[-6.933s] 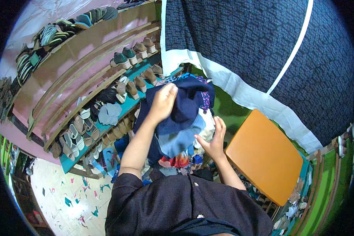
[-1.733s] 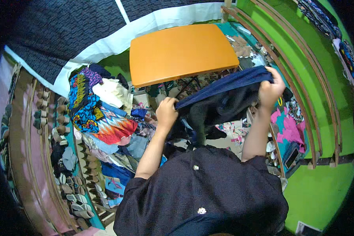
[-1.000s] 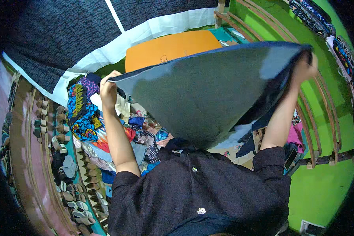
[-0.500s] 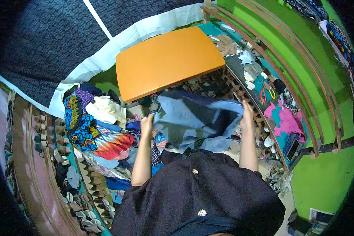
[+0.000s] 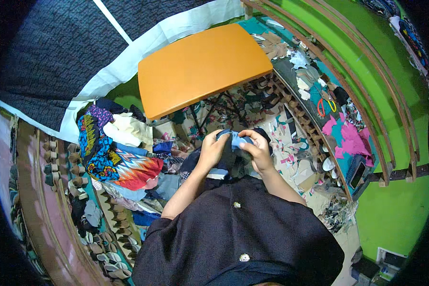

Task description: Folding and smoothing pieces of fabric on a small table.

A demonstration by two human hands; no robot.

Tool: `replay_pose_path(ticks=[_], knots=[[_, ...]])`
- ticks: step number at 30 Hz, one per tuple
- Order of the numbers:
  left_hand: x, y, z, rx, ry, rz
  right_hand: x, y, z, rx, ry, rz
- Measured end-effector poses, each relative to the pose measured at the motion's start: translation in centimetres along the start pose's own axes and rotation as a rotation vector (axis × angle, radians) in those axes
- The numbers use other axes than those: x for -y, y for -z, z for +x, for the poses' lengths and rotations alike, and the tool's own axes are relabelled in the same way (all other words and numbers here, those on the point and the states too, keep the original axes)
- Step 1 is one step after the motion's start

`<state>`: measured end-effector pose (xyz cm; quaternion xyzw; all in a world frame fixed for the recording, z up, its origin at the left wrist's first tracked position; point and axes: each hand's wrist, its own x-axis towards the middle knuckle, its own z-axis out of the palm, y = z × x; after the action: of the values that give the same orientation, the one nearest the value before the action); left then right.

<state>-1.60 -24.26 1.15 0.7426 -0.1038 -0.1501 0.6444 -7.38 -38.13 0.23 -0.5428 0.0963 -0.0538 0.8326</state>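
ok so their left hand and right hand are both pinching the bunched blue cloth, just in front of the dark shirt, orange desk beyond it, clothes heap over to the left

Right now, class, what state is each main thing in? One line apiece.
Dark cloth: bunched, gripped by the left hand and the right hand.
Orange table: standing upright.
Clothing heap: loose, rumpled.
Scissors: lying down; open or closed, unclear.
Pink material: ragged-edged.
Phone: lying flat, screen dark.
Shoes: set in rows.
Dark curtain: hanging.
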Motion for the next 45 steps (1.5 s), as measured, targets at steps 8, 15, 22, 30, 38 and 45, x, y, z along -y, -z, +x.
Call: replay_pose_path(ticks=[8, 15, 22, 30, 38, 45], knots=[[2.3, 3.3, -0.1, -0.039, -0.023, -0.067, -1.4, -0.2, 0.4, 0.429, -0.11, 0.06], [1.1, 2.9, -2.8, 0.168, -0.159, 0.115, -1.9, -1.8, 0.7, 0.144, 0.143, -0.457], [4.0, 5.7, -4.7, 0.239, 0.016, 0.033, 1.2, -3.5, 2.6, 0.654, -0.047, -0.521], [1.7, 5.9, -6.0, 0.396, 0.063, -0.245, -11.4, -2.9, 9.6, 1.243, -0.176, -0.546], [0.3, 4.3, -5.1, 0.36, -0.029, -0.295, -17.6, -5.1, 11.2, 1.527, -0.065, -0.738], [-0.8, 4.5, -3.4, 0.493, -0.004, -0.469, -15.3, -6.5, 12.9, 1.409, -0.025, -0.926]])
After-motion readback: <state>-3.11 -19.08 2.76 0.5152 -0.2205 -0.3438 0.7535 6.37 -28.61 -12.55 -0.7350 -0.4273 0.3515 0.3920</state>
